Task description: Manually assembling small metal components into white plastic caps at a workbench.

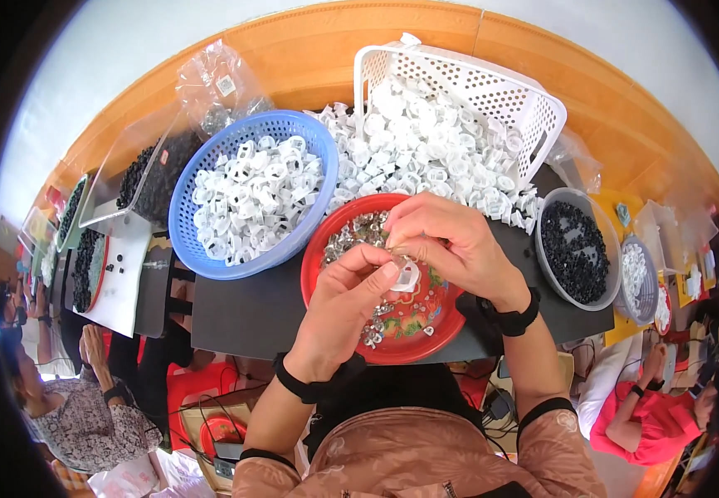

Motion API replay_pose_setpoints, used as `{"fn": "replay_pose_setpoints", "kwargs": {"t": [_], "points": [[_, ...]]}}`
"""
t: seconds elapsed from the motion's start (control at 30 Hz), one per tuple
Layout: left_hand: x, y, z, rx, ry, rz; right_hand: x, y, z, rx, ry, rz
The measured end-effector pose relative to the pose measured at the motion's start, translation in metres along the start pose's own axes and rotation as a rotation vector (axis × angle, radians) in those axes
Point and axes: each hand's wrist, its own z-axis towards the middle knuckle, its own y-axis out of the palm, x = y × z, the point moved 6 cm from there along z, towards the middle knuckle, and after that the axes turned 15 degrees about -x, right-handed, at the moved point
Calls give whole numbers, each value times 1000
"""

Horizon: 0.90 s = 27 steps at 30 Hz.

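Both hands meet above a red round tray [316,319] with a flower pattern. Between thumb and fingers, my left hand [338,295] pinches a small white plastic part [407,275]. My right hand [459,249] is closed, its fingertips pressed together at the top of that part. Whatever sits between the right fingertips is too small or hidden to name. Small shiny metal pieces [374,334] lie along the tray's left side, partly under my hands. Black bands circle both wrists.
Left stands a blue basket [178,195] of white parts. Behind, more white parts [426,153] spill from a tipped white basket [533,104]. At right is a clear bowl [546,274] of black pieces. Bins of black pieces [173,178] stand far left. People sit on both sides.
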Motion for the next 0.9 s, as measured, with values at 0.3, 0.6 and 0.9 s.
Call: {"fn": "replay_pose_setpoints", "kwargs": {"t": [0.3, 0.6, 0.9], "points": [[4, -9, -15, 159, 149, 248, -11, 17, -12, 73, 273, 17], [5, -7, -21, 227, 207, 413, -10, 29, -19, 129, 362, 10], [-12, -11, -24, 216, 232, 215, 5, 58, -37, 271, 524, 561]]}}
